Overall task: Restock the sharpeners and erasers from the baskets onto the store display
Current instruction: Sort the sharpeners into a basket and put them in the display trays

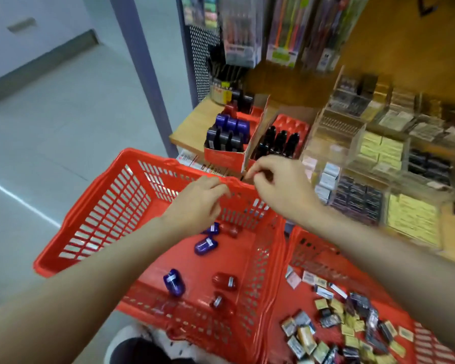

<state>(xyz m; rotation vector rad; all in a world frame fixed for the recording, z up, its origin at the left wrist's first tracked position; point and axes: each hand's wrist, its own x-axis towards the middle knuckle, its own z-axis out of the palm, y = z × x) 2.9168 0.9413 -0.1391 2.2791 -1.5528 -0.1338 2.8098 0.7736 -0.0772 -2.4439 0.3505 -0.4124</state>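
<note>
A red basket (95,216) holds several loose sharpeners, among them a blue sharpener (205,245) and a red sharpener (225,281). To its right, a second red basket (315,248) is strewn with several wrapped erasers (334,327). My left hand (197,203) hovers over the first basket's far rim, fingers loosely curled and holding nothing I can see. My right hand (279,185) is curled near the front of the red sharpener display boxes (226,153). A small dark speck shows at its fingertips; blur hides whether it is held.
Clear acrylic bins of erasers (378,153) fill the shelf on the right. A cup of pens (221,90) and hanging pen packs (281,30) stand behind the boxes. A blue-grey pillar (142,61) and bare floor lie to the left. My shoe (132,342) shows below.
</note>
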